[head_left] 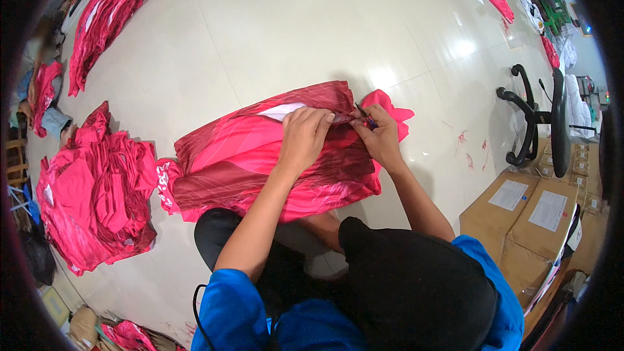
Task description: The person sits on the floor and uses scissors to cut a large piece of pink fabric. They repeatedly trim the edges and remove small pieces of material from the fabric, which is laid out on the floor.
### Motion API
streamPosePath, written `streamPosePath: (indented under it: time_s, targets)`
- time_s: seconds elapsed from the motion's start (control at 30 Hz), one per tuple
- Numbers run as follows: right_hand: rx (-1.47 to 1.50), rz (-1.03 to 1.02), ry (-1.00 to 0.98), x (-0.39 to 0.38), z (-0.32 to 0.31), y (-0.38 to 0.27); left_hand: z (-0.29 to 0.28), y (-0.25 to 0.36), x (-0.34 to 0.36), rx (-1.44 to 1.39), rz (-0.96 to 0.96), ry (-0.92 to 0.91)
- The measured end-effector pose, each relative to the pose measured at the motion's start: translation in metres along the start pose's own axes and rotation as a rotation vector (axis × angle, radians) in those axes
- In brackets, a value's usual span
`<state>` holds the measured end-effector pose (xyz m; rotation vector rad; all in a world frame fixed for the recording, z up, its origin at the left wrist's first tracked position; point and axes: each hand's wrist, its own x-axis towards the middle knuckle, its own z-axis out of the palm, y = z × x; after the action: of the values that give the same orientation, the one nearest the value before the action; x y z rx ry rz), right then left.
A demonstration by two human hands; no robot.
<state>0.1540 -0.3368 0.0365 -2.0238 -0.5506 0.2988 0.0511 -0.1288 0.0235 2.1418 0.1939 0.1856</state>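
A pink and dark red garment [247, 169] with a white patch is spread across my lap and the floor in front of me. My left hand [304, 135] is closed on the upper part of the cloth, beside the white patch. At the garment's right end, my right hand [382, 135] grips small dark thread snips [366, 117], their tip against the cloth's edge. Fingers partly hide the snips, so I cannot tell whether the blades are apart. A brighter pink part of the cloth [390, 107] sticks out beyond my right hand.
A heap of similar pink garments [97, 195] lies at the left, with another long pile [114, 19] at the far left. Cardboard boxes [520, 221] and a tipped office chair [536, 117] stand at the right. Red thread scraps [465, 136] dot the tiled floor. Another person's hand [26, 110] shows at the left rim.
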Motion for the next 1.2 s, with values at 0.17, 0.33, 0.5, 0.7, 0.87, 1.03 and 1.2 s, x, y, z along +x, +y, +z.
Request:
streamPosePath:
  time_s: [0.17, 0.33, 0.5, 0.7, 0.87, 1.03, 1.2]
  targets:
    - [0.056, 0.075, 0.019, -0.008, 0.009, -0.005, 0.016, -0.005, -0.005, -0.410, -0.127, -0.067]
    - [0.187, 0.195, -0.019, -0.018, 0.020, -0.011, 0.039, -0.006, -0.010, -0.604, -0.143, 0.093]
    - [0.050, 0.266, -0.038, -0.021, 0.024, -0.024, 0.036, 0.001, -0.011, -0.564, -0.147, 0.079]
    - [0.540, 0.511, -0.066, -0.018, 0.017, -0.028, 0.037, -0.003, -0.010, -0.655, -0.187, 0.080]
    - [0.792, 0.661, -0.095, -0.020, 0.013, -0.019, 0.046, 0.000, -0.009, -0.800, -0.256, 0.091]
    - [0.806, 0.661, -0.095, -0.024, 0.012, -0.021, 0.049, -0.005, -0.009, -0.894, -0.255, 0.067]
    - [0.865, 0.687, -0.083, -0.024, 0.013, -0.027, 0.045, -0.001, -0.009, -1.127, -0.436, 0.099]
